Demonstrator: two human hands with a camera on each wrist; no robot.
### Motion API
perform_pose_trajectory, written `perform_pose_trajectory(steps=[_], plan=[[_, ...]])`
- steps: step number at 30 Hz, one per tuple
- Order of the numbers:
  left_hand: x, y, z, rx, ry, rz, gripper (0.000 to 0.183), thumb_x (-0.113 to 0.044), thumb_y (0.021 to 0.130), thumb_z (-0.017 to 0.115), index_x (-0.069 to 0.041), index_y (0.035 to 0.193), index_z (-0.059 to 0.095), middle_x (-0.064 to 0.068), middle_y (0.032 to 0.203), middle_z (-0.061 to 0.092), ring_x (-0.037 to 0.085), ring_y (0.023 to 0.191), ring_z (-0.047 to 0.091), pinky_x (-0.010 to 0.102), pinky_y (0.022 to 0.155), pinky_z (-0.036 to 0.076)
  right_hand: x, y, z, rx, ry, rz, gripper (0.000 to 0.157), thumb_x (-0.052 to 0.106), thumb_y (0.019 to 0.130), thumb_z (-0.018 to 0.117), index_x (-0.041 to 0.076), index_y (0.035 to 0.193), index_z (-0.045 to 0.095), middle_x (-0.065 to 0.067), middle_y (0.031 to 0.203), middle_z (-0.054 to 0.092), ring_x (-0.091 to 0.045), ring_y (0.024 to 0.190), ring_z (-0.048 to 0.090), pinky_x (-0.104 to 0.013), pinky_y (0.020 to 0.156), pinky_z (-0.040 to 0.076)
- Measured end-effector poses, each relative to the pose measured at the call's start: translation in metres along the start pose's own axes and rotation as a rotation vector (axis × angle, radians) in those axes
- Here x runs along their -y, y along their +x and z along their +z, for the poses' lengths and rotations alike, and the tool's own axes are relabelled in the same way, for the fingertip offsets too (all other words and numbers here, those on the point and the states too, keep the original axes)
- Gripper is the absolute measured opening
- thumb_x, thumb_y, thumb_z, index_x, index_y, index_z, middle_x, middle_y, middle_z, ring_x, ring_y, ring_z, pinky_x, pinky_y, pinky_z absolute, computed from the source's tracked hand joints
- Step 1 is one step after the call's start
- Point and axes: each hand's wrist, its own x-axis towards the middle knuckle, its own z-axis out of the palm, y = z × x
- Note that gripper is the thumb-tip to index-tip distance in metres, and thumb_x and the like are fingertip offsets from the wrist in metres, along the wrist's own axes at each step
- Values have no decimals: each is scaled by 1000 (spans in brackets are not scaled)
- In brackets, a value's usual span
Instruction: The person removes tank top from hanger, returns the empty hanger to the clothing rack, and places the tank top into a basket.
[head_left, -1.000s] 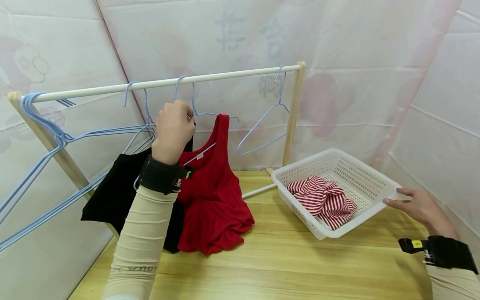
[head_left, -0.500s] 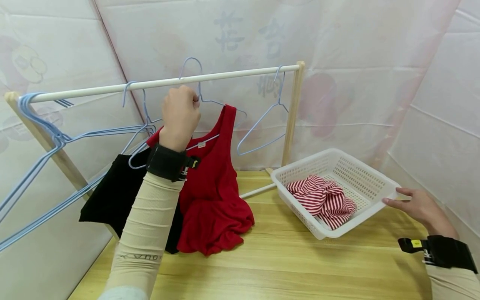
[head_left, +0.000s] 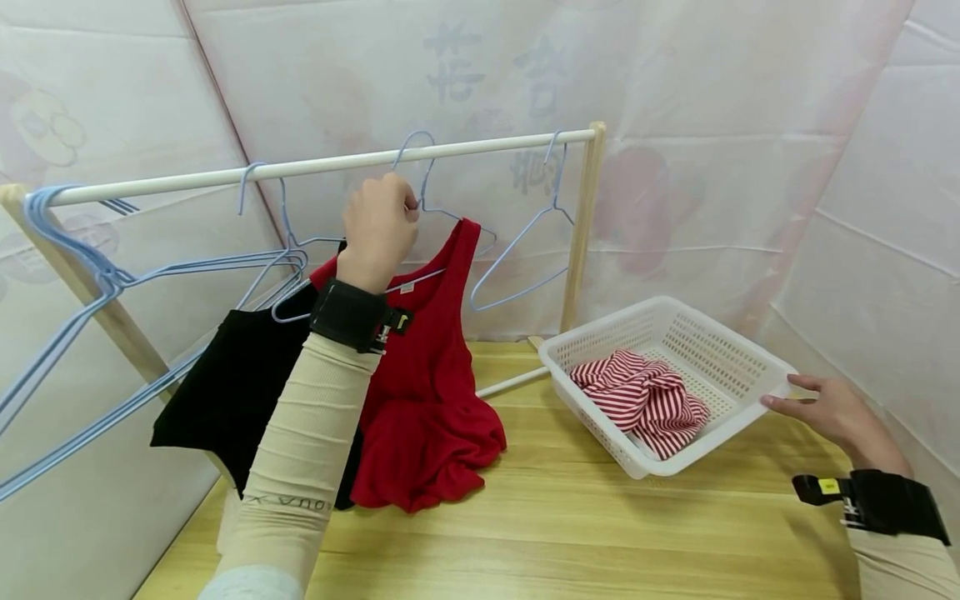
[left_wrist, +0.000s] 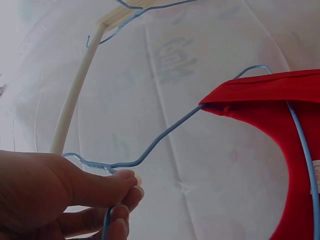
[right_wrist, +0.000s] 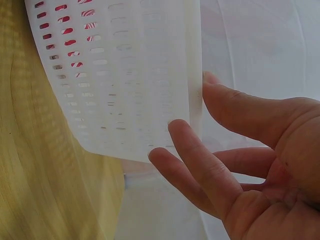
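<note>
My left hand (head_left: 380, 229) pinches a blue wire hanger (left_wrist: 167, 131) just below its hook, thumb and fingers around the wire. A red tank top (head_left: 427, 400) hangs on this hanger, its lower part bunched on the table. The hanger's hook is at the white rail (head_left: 495, 147). To the left, a black garment (head_left: 217, 375) hangs partly behind my forearm. My right hand (head_left: 847, 417) holds the right corner of a white plastic basket (head_left: 723, 350), thumb on one side of the rim and fingers at the outer wall. A red-and-white striped garment (head_left: 645, 400) lies crumpled inside.
A bare blue hanger (head_left: 513, 248) hangs near the rail's right wooden post (head_left: 581, 242). Several blue hangers (head_left: 105, 279) crowd the left end. Printed cloth walls (head_left: 720, 125) enclose the wooden table (head_left: 600, 533). A white rod (head_left: 513, 382) runs low behind the red top.
My left hand has lifted the hanger with the red tank top, shifted it right along the rail and lowered its hook somewhat. The right hand and basket stay put.
</note>
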Motion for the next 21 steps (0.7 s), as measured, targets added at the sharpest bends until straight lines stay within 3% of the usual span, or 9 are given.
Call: perform_pose_trajectory(steps=[6, 10, 21], plan=[[-6, 7, -1, -68, -29, 39, 24, -11, 103, 60, 1, 113, 77, 20, 112, 76, 36, 98, 70, 49, 84, 61, 2, -4, -1, -5, -2, 0, 108, 62, 99, 57, -20, 152, 12, -52, 148, 25, -69, 129, 39, -73, 89, 45], [-7, 9, 0, -65, -9, 40, 23, -11, 103, 60, 1, 111, 78, 20, 108, 76, 35, 96, 70, 48, 84, 61, 3, -5, -1, -9, 3, -11, 105, 59, 100, 57, -20, 152, 12, -52, 147, 27, -70, 128, 40, -72, 89, 45], [4, -12, 6, 85, -13, 23, 18, -7, 98, 63, 2, 104, 78, 20, 105, 76, 37, 94, 69, 51, 81, 60, 0, -5, 0, -22, -13, -49, 103, 58, 100, 58, -22, 151, 16, -51, 145, 32, -69, 128, 41, -70, 86, 47]])
